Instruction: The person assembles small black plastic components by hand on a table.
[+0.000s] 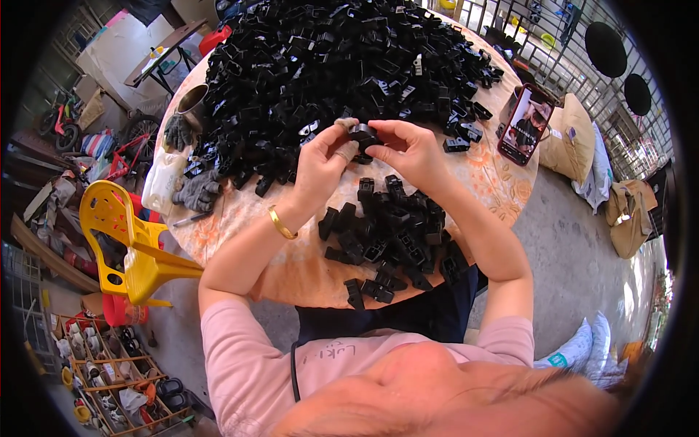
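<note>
Between both hands, above the table, is a small black plastic part. My left hand pinches it from the left, fingers closed; a tan covering sits on one fingertip. From the right, my right hand grips the same part between thumb and forefinger. Just beyond the hands a large heap of black plastic parts spreads over the far half of the round table. A smaller pile of similar parts lies between my forearms, close to the table's near edge. Fine details of the held part are too small to tell.
The round table has an orange patterned cloth. On it are a phone at the right, and dark gloves, a metal cup and a white container at the left. A yellow chair stands left; a shoe rack is lower left.
</note>
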Demonstrator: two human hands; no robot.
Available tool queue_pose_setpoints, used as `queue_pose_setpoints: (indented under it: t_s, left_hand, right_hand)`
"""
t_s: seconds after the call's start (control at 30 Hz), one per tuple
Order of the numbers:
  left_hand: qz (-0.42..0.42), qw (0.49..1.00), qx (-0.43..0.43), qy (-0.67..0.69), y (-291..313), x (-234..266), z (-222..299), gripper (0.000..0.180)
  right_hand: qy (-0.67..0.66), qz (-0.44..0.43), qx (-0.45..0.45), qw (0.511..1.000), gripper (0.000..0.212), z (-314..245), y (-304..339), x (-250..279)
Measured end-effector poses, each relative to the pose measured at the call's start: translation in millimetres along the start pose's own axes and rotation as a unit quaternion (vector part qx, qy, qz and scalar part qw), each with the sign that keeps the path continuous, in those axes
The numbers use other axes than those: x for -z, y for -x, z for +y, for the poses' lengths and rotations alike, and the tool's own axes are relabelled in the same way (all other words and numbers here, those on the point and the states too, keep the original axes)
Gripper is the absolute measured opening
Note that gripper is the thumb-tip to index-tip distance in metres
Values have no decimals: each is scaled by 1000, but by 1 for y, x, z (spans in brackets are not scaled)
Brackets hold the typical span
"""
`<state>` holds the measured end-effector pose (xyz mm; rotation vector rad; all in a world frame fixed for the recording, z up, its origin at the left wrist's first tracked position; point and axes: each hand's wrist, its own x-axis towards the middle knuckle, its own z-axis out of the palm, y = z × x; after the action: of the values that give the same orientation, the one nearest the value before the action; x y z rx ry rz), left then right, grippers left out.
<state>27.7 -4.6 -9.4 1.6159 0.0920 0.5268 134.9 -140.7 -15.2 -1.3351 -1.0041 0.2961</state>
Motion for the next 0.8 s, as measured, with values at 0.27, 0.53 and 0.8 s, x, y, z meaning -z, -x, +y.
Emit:
queue_pose_setpoints:
  t_s: [0.27,0.53,0.8]
  left_hand:
    - [9,984,75,159,3,-6,-3,39]
    - [-123,983,82,112,-1,3,13,44]
    - [-313,928,-35,-199,15,-4,20,56]
  right_hand:
    - [269,42,208,939,43,2,4,-11]
    - [-3,-53,-12,999,71,1,-5,6]
    - [566,-133,-83,809,46,1,-8,102]
